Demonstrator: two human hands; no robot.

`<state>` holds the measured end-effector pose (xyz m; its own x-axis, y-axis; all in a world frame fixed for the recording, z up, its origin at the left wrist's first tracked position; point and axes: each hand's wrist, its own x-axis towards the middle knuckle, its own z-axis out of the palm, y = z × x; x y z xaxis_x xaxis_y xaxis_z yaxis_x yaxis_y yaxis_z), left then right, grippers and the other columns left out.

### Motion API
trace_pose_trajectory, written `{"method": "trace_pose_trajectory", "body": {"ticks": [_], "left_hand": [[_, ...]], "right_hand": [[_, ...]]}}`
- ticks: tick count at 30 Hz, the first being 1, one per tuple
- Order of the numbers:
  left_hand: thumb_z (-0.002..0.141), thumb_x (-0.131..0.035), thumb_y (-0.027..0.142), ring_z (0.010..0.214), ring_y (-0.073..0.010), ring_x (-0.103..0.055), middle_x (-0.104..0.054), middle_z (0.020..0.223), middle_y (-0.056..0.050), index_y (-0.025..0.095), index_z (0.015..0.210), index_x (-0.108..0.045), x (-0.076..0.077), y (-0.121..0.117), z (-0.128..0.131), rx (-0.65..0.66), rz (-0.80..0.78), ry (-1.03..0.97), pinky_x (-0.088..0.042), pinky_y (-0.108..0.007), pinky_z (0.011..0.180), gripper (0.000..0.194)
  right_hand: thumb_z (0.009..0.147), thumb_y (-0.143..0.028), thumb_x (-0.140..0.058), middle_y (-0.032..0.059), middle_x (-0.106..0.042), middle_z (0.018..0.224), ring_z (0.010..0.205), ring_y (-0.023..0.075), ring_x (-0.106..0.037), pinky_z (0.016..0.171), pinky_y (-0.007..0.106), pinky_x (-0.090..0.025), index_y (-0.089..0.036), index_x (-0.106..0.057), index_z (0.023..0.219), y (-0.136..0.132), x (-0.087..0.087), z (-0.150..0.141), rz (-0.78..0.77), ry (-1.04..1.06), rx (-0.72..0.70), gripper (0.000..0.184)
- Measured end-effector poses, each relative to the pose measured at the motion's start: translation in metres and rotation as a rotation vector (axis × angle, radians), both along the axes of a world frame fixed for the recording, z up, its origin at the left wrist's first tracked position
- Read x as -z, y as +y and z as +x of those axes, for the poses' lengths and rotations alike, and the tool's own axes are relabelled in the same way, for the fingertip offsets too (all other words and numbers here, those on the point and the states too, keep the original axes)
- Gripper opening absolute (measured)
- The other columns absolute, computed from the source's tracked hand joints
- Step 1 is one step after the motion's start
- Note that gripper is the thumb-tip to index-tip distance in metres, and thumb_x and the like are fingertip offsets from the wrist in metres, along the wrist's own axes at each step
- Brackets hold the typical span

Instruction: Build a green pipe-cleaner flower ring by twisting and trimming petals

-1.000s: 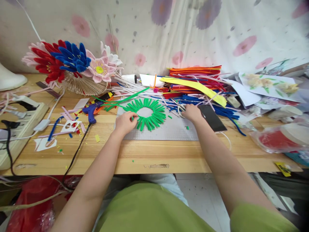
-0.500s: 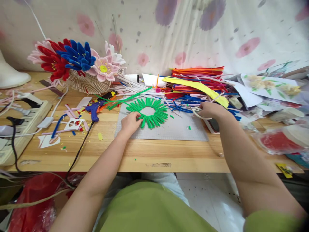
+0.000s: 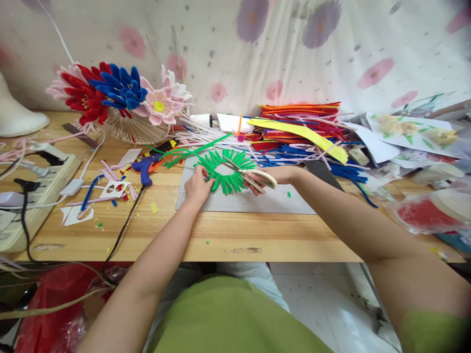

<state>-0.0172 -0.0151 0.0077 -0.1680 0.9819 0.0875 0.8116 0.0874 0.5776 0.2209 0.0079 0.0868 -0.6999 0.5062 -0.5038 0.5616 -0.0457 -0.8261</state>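
A ring of green pipe cleaner loops (image 3: 230, 184) lies on the grey cutting mat (image 3: 279, 205), its centre open. At the ring's left edge, the fingers of my left hand (image 3: 198, 187) are closed on the loops. My right hand (image 3: 259, 181) grips a pair of scissors with white handles (image 3: 271, 179). The scissor blades point left across the ring, just above it. Some of the right fingers are hidden behind the handles. Long green pipe cleaners (image 3: 206, 147) lie just behind the ring.
A blue glue gun (image 3: 144, 169) with a black cord lies left of the mat. Pipe cleaner flowers (image 3: 121, 88) stand behind it. Bundles of pipe cleaners (image 3: 301, 110) fill the back right. A power strip (image 3: 44, 206) sits at far left; a dark phone-like slab (image 3: 324, 175) lies right.
My right hand has moved left from the pipe cleaner pile, bringing the scissors over the green ring. My left hand stays at the ring's left edge. The dark slab is more exposed.
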Motion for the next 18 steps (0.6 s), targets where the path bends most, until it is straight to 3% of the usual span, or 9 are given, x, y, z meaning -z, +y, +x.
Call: {"method": "trace_pose_trajectory", "body": {"ticks": [5, 11, 18], "left_hand": [[0.074, -0.064, 0.031, 0.079, -0.0164, -0.063, -0.064, 0.085, 0.003, 0.025, 0.093, -0.045, 0.001, 0.0, 0.0, 0.002, 0.021, 0.014, -0.038, -0.026, 0.064, 0.028], [0.073, -0.064, 0.032, 0.08, -0.0163, -0.063, -0.066, 0.089, 0.004, 0.026, 0.092, -0.045, 0.001, 0.001, -0.001, -0.004, 0.011, -0.011, -0.039, -0.026, 0.065, 0.028], [0.073, -0.063, 0.029, 0.082, -0.0171, -0.063, -0.067, 0.095, 0.003, 0.027, 0.094, -0.045, 0.0, 0.002, -0.003, 0.058, -0.054, -0.011, -0.04, -0.027, 0.067, 0.027]], "right_hand": [[0.072, -0.073, -0.047, 0.0054, -0.062, 0.073, 0.071, 0.0156, -0.061, 0.068, 0.032, -0.052, -0.013, -0.057, 0.082, 0.02, 0.002, -0.031, -0.288, -0.118, -0.159, 0.062], [0.073, -0.07, -0.05, 0.0037, -0.063, 0.077, 0.078, 0.0147, -0.062, 0.073, 0.031, -0.053, -0.012, -0.058, 0.089, 0.038, 0.002, -0.034, -0.339, -0.118, -0.214, 0.061], [0.074, -0.07, -0.048, 0.0047, -0.064, 0.078, 0.076, 0.0146, -0.062, 0.071, 0.03, -0.054, -0.012, -0.057, 0.09, 0.038, 0.004, -0.028, -0.391, -0.128, -0.179, 0.062]]}}
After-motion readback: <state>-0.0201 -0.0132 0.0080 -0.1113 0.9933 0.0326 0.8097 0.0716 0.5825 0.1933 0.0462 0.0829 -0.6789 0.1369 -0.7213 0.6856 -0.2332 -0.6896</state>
